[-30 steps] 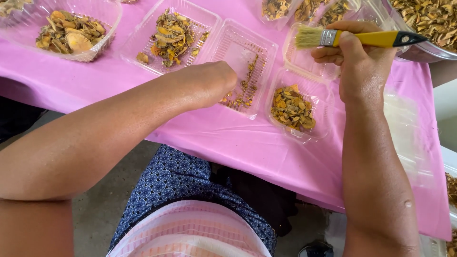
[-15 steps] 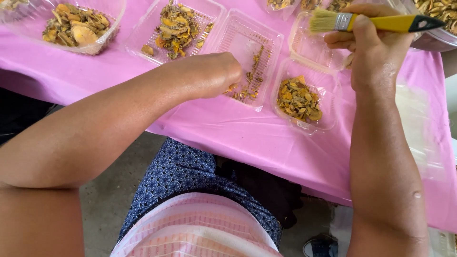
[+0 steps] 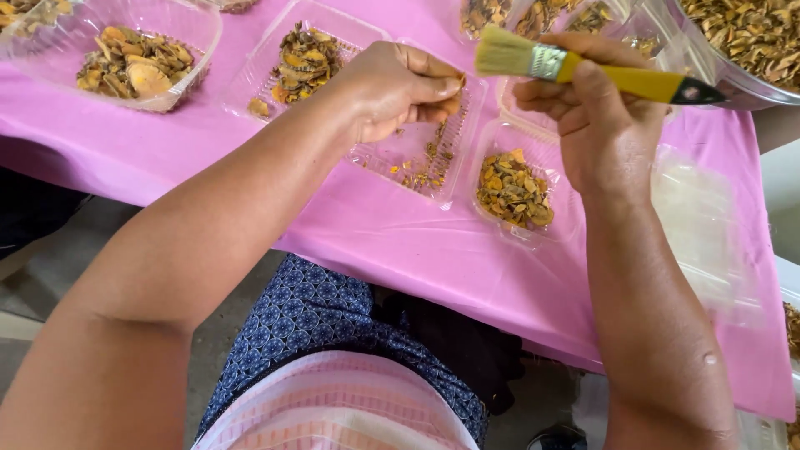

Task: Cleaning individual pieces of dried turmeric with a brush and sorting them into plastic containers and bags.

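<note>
Left hand (image 3: 392,87): fingers curled narrow around small orange-brown pieces, held just over the middle tray (image 3: 421,154). Whether the hand touches the tray cannot be told.

Right hand (image 3: 604,125): fingers closed on the brush (image 3: 583,71), which lies roughly level above the trays, pale bristles pointing left, metal ferrule, yellow handle with a dark tip to the right.

Containers:
- Middle tray: clear ribbed plastic, rectangular, nearly bare; a thin line of orange crumbs along its right side.
- Small tray (image 3: 517,187), just right of it: clear plastic, filled with a heap of orange-brown dried slices.
- Far tray (image 3: 304,58), left of the left hand: clear plastic, a mound of the same slices, one loose piece at its near corner.
- Left tub (image 3: 137,54): clear, rounded corners, holding larger yellow-brown slices.
- Metal bowl (image 3: 750,50), far right: heaped with thin brown dried chips.
- More clear trays (image 3: 542,17) at the far edge, partly cut off, with similar contents.

Surface: table (image 3: 417,250) covered in smooth pink plastic sheeting, slightly creased. A clear plastic bag (image 3: 708,225) lies flat at the right.

Room: grey floor (image 3: 217,342) below the near table edge. The person's lap shows patterned blue cloth and a striped pink garment.
</note>
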